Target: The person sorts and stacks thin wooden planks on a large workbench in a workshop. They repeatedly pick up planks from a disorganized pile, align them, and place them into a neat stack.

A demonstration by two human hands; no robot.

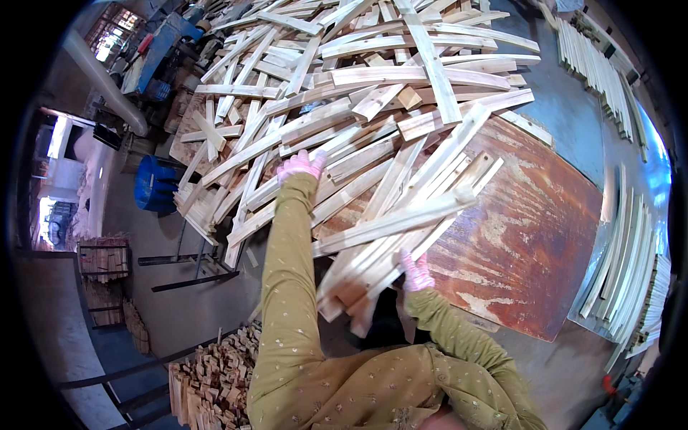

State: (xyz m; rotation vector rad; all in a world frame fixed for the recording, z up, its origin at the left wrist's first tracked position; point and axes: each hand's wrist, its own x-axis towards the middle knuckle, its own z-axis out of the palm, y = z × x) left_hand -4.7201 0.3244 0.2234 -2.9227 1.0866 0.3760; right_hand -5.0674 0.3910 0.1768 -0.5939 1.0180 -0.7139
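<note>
Left hand (pixel 301 165) reaches onto the slat pile (pixel 344 86), grip unclear; right hand (pixel 416 271) clasps the gathered bundle (pixel 387 236) — best keep ends level (they're splaying).

Pink-gloved hands (pixel 301 166), olive dotted sleeves (pixel 287 287), pale wooden slats (pixel 373 100), reddish-brown table (pixel 530 236).

We see a workshop with a grey concrete floor (pixel 193 287). A worn reddish-brown bench (pixel 530 236) fills the middle. A blue bin (pixel 154 185) stands on the floor to the left, beside dark metal racks (pixel 104 261) of stacked wood offcuts. A pale duct pipe (pixel 100 75) runs along the upper left. Daylight comes through a barred window (pixel 111 29) there.
</note>
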